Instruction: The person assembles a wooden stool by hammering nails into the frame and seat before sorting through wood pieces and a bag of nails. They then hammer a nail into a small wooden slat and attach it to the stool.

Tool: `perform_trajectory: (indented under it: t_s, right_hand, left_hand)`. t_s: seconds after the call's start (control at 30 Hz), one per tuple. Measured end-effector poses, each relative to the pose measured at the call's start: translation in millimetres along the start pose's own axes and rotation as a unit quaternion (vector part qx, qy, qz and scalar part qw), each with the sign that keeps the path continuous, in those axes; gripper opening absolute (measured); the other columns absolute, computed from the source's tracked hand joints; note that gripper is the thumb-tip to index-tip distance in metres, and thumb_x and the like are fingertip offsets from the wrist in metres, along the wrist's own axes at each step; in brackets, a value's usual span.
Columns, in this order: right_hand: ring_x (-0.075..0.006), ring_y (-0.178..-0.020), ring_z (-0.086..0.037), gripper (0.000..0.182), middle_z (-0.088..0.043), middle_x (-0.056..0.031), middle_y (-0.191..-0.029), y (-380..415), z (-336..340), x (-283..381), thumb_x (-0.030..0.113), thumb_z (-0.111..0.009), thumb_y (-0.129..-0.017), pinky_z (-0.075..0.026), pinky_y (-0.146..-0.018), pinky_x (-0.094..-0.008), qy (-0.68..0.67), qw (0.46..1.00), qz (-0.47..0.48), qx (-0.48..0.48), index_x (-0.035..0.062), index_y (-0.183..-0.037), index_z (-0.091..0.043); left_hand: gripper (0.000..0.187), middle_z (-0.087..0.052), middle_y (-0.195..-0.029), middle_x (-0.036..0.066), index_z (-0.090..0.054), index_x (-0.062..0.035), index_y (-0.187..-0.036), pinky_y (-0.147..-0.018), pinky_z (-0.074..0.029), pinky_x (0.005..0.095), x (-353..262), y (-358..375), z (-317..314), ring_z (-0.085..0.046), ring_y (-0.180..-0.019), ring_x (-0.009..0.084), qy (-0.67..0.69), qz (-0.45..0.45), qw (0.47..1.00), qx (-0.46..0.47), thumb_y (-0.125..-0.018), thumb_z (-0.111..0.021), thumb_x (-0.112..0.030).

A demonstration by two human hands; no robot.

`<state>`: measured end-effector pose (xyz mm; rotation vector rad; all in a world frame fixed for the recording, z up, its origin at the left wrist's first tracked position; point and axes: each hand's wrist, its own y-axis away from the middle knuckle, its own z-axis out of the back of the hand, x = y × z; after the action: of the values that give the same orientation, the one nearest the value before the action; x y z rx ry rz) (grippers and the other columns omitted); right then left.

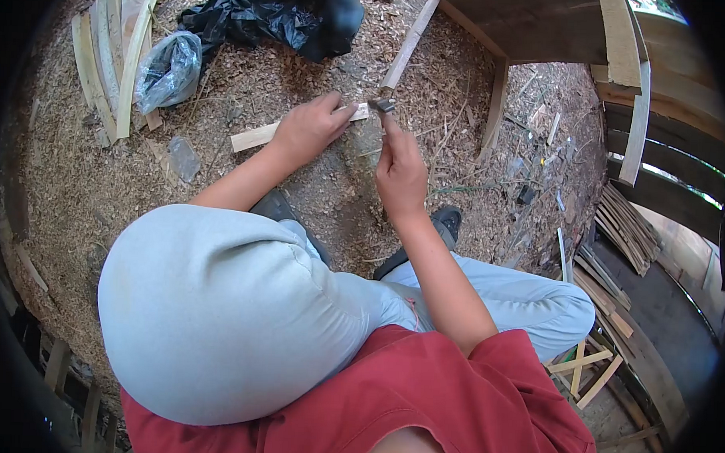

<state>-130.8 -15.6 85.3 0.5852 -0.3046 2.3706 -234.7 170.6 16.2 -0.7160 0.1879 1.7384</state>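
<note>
My left hand (311, 129) is closed over a pale wooden strip (254, 137) that lies slanted across the ground between my feet and the shavings. Its thumb and fingers pinch near the strip's right end. In my right hand (401, 168) is a hammer (382, 105), its small metal head right at that same end of the strip. The index finger stretches along the handle, most of which the hand hides. Just beyond the hammer head, a second wooden strip (409, 44) runs away toward the upper right.
A black plastic bag (266, 19) and a clear plastic bag (170, 72) lie ahead and left, beside several long slats (105, 58). At the upper right stands a wooden frame (499, 99). Stacked thin slats (627, 228) are on the right. Wood shavings cover the ground.
</note>
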Motion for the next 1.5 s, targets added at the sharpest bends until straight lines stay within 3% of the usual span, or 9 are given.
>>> perform_trajectory:
  t_s: [0.63, 0.77, 0.83, 0.9, 1.03, 1.23, 1.3, 1.4, 1.5]
  right_hand:
    - [-0.0419, -0.083, -0.07, 0.055, -0.066, -0.0168, -0.097, 2, -8, -5, 0.004, -0.062, -0.102, -0.056, -0.07, -0.0546, 0.008, 1.0, 0.0, 0.024, 0.0249, -0.153, -0.061]
    - [-0.0403, -0.101, -0.073, 0.048, -0.073, -0.019, -0.115, -9, -2, 9, 0.002, -0.06, -0.105, -0.057, -0.084, -0.0477, -0.092, 0.995, -0.034, -0.033, 0.0171, -0.15, -0.063]
    - [-0.0385, -0.111, -0.075, 0.042, -0.075, -0.0205, -0.126, -13, 1, 10, 0.002, -0.059, -0.106, -0.058, -0.091, -0.0432, -0.119, 0.989, -0.06, -0.063, 0.0115, -0.147, -0.064]
    - [-0.0427, -0.11, -0.073, 0.047, -0.074, -0.0197, -0.128, -17, 1, 7, 0.004, -0.059, -0.106, -0.059, -0.088, -0.0477, -0.138, 0.985, -0.078, -0.07, 0.0193, -0.15, -0.063]
    - [-0.0426, -0.111, -0.073, 0.046, -0.074, -0.0204, -0.13, -20, 3, 4, 0.004, -0.059, -0.106, -0.059, -0.091, -0.0466, -0.146, 0.982, -0.071, -0.098, 0.0183, -0.149, -0.063]
    - [-0.0426, -0.11, -0.074, 0.046, -0.074, -0.0206, -0.131, -20, 7, 3, 0.004, -0.059, -0.106, -0.059, -0.092, -0.0459, -0.157, 0.979, -0.098, -0.084, 0.018, -0.149, -0.063]
    - [-0.0319, -0.109, -0.077, 0.041, -0.076, -0.0183, -0.132, -19, 6, 2, 0.008, -0.06, -0.108, -0.058, -0.092, -0.0391, -0.159, 0.978, -0.113, -0.071, 0.013, -0.148, -0.064]
    - [-0.042, -0.108, -0.074, 0.046, -0.075, -0.0203, -0.127, -15, 3, -1, 0.006, -0.06, -0.106, -0.059, -0.089, -0.0465, -0.149, 0.981, -0.091, -0.088, 0.018, -0.15, -0.063]
    - [-0.042, -0.106, -0.074, 0.047, -0.074, -0.02, -0.127, -11, -2, -8, 0.007, -0.06, -0.106, -0.059, -0.087, -0.0471, -0.15, 0.984, -0.067, -0.067, 0.018, -0.151, -0.062]
  left_hand:
    - [0.031, -0.062, -0.101, 0.009, -0.074, -0.0133, -0.126, -0.069, -0.061, 0.0434, 1, 1, -3, -0.072, -0.089, 0.0292, 0.004, -0.01, 1.0, -0.006, -0.096, -0.075, -0.021]
    - [0.028, -0.063, -0.103, 0.009, -0.073, -0.012, -0.124, -0.07, -0.061, 0.044, 1, 2, -2, -0.073, -0.09, 0.0292, 0.005, -0.007, 1.0, -0.007, -0.099, -0.074, -0.023]
    - [0.021, -0.068, -0.103, 0.013, -0.072, -0.0097, -0.12, -0.072, -0.061, 0.0475, -3, -1, 3, -0.074, -0.087, 0.0341, 0.039, 0.035, 0.999, 0.003, -0.102, -0.07, -0.021]
    - [0.018, -0.07, -0.101, 0.017, -0.071, -0.0071, -0.115, -0.073, -0.06, 0.0495, -2, -4, 6, -0.073, -0.086, 0.0375, 0.073, 0.051, 0.996, 0.001, -0.103, -0.068, -0.02]
    - [0.018, -0.071, -0.09, 0.027, -0.068, 0.0, -0.104, -0.074, -0.056, 0.054, 4, -14, 7, -0.07, -0.082, 0.0471, 0.21, 0.086, 0.973, 0.028, -0.107, -0.061, -0.016]
    - [0.021, -0.072, -0.09, 0.025, -0.07, 0.0024, -0.108, -0.074, -0.054, 0.051, 8, -17, 0, -0.071, -0.082, 0.0451, 0.267, 0.144, 0.95, 0.073, -0.11, -0.058, -0.015]
    - [0.018, -0.072, -0.092, 0.023, -0.071, 0.0003, -0.111, -0.076, -0.055, 0.05, 8, -16, -1, -0.072, -0.085, 0.0424, 0.233, 0.111, 0.965, 0.036, -0.108, -0.062, -0.016]
    - [0.019, -0.071, -0.099, 0.018, -0.073, -0.0049, -0.116, -0.08, -0.057, 0.0481, -4, -16, 15, -0.071, -0.092, 0.0378, 0.128, 0.056, 0.99, 0.011, -0.102, -0.071, -0.017]
    - [0.027, -0.069, -0.105, 0.013, -0.074, -0.0102, -0.122, -0.083, -0.057, 0.0472, -8, -12, 11, -0.07, -0.097, 0.0349, 0.047, 0.044, 0.998, 0.018, -0.096, -0.077, -0.02]
